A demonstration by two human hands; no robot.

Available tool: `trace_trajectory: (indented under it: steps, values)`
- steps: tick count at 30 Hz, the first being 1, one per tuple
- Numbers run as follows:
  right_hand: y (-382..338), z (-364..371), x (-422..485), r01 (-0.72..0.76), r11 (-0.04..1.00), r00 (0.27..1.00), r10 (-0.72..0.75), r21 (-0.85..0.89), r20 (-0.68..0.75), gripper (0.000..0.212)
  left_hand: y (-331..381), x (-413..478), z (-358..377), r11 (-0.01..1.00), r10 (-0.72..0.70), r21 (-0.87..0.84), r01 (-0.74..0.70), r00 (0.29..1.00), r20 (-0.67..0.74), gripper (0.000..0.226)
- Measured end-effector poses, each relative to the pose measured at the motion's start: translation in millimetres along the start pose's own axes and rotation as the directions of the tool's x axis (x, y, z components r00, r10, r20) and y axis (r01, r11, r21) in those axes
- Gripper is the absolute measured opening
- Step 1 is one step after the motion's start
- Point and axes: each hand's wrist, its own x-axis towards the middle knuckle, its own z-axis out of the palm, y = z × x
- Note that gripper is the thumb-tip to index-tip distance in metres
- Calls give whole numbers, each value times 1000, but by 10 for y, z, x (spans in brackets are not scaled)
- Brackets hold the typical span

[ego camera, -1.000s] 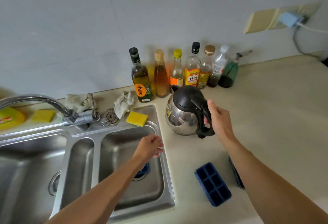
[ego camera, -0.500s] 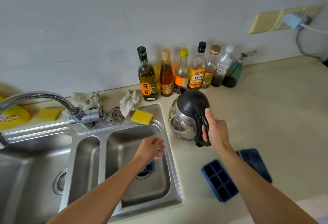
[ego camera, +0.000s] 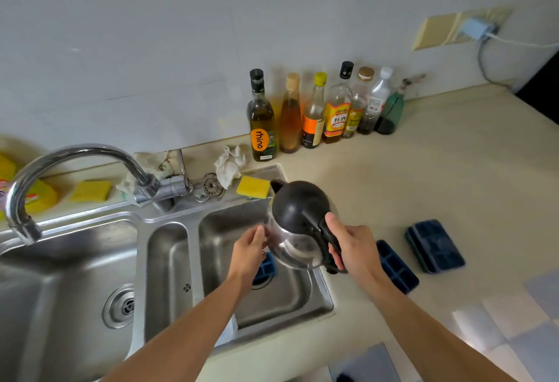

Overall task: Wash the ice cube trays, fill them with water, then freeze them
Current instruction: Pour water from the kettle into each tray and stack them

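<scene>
My right hand (ego camera: 348, 244) grips the black handle of a steel kettle (ego camera: 295, 227) with a black lid, held in the air over the right edge of the small sink basin (ego camera: 290, 300). My left hand (ego camera: 249, 245) touches the kettle's left side with relaxed fingers. One blue ice cube tray (ego camera: 266, 266) lies in that basin, mostly hidden by my left hand and the kettle. A second blue tray (ego camera: 396, 266) rests open side up on the beige counter just right of my right wrist. A third tray (ego camera: 434, 245) lies farther right on the counter.
A curved faucet (ego camera: 75, 158) arches over the large left basin (ego camera: 45, 306). Yellow sponges (ego camera: 253, 187) and crumpled rags (ego camera: 230, 164) sit on the sink's back rim. Several bottles (ego camera: 314, 109) line the wall. A cable hangs from the wall socket (ego camera: 478, 29).
My right hand lifted the kettle off the counter and carried it left over the small basin's edge. My left hand rose from above the basin to the kettle's side.
</scene>
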Motion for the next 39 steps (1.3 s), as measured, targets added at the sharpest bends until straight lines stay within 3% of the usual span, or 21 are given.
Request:
trace_trajectory:
  steps: [10,21,28,39]
  values:
    - [-33,-82,-398,-21,999,991,28,-49,134,64,-318,-591,-107,986,-42,-167,18,989,-141,31]
    - [-174,-246,-622,-2,989,970,38,-151,240,58,-607,-1044,18,980,-34,-199,26,999,-38,41]
    - [-242,-237,-712,-30,977,954,91,-213,284,54,-753,-1166,13,963,-96,-258,77,994,-61,41]
    - [-332,-138,-706,-45,962,954,122,-271,275,55,-808,-1156,-14,935,-164,-321,149,986,-22,42]
